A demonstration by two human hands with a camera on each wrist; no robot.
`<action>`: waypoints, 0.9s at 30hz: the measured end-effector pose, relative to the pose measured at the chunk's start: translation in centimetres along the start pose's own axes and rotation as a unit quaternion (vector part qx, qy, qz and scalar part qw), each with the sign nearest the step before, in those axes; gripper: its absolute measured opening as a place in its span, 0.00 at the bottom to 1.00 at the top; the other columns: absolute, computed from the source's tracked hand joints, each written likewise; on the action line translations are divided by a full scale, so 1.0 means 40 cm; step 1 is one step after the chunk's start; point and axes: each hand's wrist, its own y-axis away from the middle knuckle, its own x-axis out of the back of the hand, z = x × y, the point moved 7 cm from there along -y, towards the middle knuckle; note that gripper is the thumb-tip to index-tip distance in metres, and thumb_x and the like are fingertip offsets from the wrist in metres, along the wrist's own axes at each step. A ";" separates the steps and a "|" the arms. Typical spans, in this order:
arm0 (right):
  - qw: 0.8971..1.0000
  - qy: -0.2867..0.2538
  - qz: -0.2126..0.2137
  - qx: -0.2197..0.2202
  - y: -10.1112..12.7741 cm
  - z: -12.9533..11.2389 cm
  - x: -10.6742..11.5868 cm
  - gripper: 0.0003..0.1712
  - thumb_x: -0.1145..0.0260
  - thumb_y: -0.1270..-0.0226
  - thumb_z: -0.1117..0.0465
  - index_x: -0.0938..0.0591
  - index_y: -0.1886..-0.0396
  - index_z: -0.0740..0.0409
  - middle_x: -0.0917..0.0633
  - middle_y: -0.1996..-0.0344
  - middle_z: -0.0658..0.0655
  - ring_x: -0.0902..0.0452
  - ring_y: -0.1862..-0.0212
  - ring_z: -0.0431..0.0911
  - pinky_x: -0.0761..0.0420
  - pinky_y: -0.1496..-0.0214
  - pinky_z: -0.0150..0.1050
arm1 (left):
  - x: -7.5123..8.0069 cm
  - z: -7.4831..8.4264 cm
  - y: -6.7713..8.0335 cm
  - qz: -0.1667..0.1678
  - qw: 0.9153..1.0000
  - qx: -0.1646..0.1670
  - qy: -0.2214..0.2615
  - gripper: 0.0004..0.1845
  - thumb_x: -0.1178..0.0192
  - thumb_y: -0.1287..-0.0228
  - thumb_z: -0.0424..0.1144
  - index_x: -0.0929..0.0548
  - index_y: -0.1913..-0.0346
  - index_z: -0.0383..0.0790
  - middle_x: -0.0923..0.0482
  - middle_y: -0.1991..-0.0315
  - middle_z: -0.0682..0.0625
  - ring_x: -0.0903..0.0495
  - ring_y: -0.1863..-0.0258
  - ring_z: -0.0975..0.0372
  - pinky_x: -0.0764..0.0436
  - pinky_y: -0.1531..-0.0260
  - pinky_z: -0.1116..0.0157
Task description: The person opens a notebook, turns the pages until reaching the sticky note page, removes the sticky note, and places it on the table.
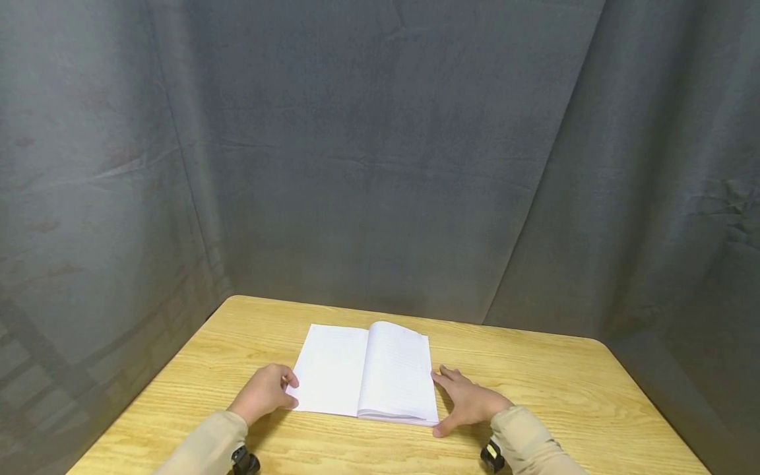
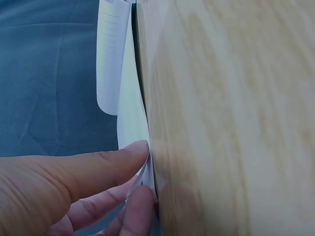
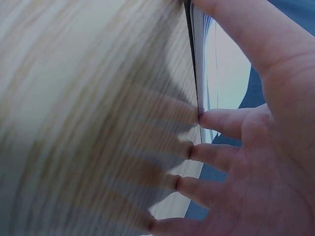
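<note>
1. Head view: an open white lined-paper notebook [image 1: 368,373] lies flat near the middle of the light wooden worktop [image 1: 564,396], a little toward the near edge. Its right page bulges upward along the spine. The left hand [image 1: 265,392] rests at the near left corner of the notebook, fingers loosely curled against the page edge. The right hand [image 1: 469,401] lies flat on the worktop, just beside the notebook's right edge, fingers straight and spread, fingertips touching the stack of pages. Both arms wear beige sleeves [image 1: 531,442]. Dark grey cloth [image 1: 380,165] hangs behind and to both sides.

2. Left wrist view: the thumb and a finger of the left hand [image 2: 74,191] pinch the thin corner of the notebook [image 2: 130,123] where it meets the worktop [image 2: 226,118]; the grip is clasped on the paper. A lined page curls up farther along.

3. Right wrist view: the right hand [image 3: 256,162] is released, palm open, its straight fingertips [image 3: 209,119] pressing against the notebook's [image 3: 221,69] page edges and the worktop [image 3: 88,108].
</note>
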 end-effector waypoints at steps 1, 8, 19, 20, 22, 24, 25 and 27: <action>1.000 -0.001 -0.001 0.000 0.000 0.001 0.000 0.64 0.23 0.53 0.43 0.47 0.26 0.68 0.51 0.27 0.75 0.58 0.29 0.76 0.45 0.37 0.74 | -0.001 0.000 -0.001 -0.001 1.000 -0.001 -0.005 0.14 0.25 0.60 0.27 0.19 0.69 0.38 0.29 0.74 0.48 0.31 0.75 0.59 0.30 0.75 0.64; 1.000 -0.001 -0.004 -0.001 0.003 0.003 -0.001 0.64 0.24 0.52 0.41 0.47 0.25 0.67 0.52 0.27 0.74 0.58 0.30 0.77 0.45 0.38 0.75 | -0.003 -0.003 -0.005 -0.010 1.000 0.002 -0.027 0.15 0.24 0.60 0.29 0.19 0.68 0.40 0.29 0.73 0.49 0.31 0.75 0.59 0.30 0.75 0.64; 1.000 0.002 0.000 -0.001 0.006 0.001 0.004 0.65 0.24 0.53 0.40 0.47 0.26 0.67 0.52 0.27 0.75 0.58 0.29 0.77 0.45 0.38 0.75 | 0.000 0.010 -0.006 -0.017 0.999 0.000 -0.035 0.14 0.25 0.61 0.29 0.18 0.68 0.39 0.28 0.75 0.50 0.30 0.75 0.59 0.29 0.74 0.63; 1.000 0.004 0.001 -0.002 0.006 0.001 0.004 0.65 0.24 0.53 0.41 0.47 0.26 0.67 0.52 0.27 0.75 0.58 0.29 0.77 0.45 0.38 0.75 | 0.001 0.012 -0.007 -0.020 0.999 0.001 -0.039 0.14 0.25 0.60 0.29 0.18 0.69 0.39 0.28 0.75 0.50 0.30 0.75 0.59 0.28 0.74 0.63; 1.000 0.007 0.003 -0.003 0.006 -0.001 0.005 0.65 0.24 0.53 0.41 0.47 0.26 0.67 0.52 0.27 0.75 0.58 0.29 0.77 0.45 0.38 0.75 | 0.004 0.017 -0.010 -0.024 0.999 0.000 -0.047 0.12 0.26 0.58 0.30 0.17 0.68 0.39 0.26 0.74 0.50 0.29 0.74 0.59 0.27 0.72 0.62; 1.000 0.008 0.003 -0.002 0.005 -0.003 0.005 0.64 0.24 0.53 0.41 0.47 0.26 0.67 0.51 0.27 0.75 0.57 0.30 0.77 0.46 0.38 0.75 | 0.013 0.029 -0.014 -0.023 0.998 -0.005 -0.057 0.10 0.27 0.54 0.31 0.17 0.67 0.38 0.25 0.73 0.50 0.28 0.73 0.59 0.26 0.72 0.61; 1.000 0.009 0.004 -0.001 0.005 -0.004 0.005 0.64 0.24 0.53 0.41 0.47 0.26 0.67 0.51 0.27 0.75 0.57 0.30 0.77 0.46 0.38 0.75 | 0.018 0.038 -0.017 -0.021 0.998 -0.007 -0.060 0.09 0.28 0.52 0.32 0.17 0.66 0.38 0.24 0.72 0.50 0.28 0.73 0.59 0.26 0.71 0.61; 1.000 0.009 0.004 0.000 0.005 -0.006 0.004 0.64 0.24 0.53 0.41 0.47 0.26 0.68 0.51 0.27 0.75 0.57 0.30 0.78 0.45 0.38 0.75 | 0.029 0.064 -0.025 -0.012 0.998 -0.019 -0.056 0.09 0.30 0.49 0.33 0.16 0.65 0.38 0.24 0.70 0.49 0.27 0.72 0.59 0.26 0.72 0.61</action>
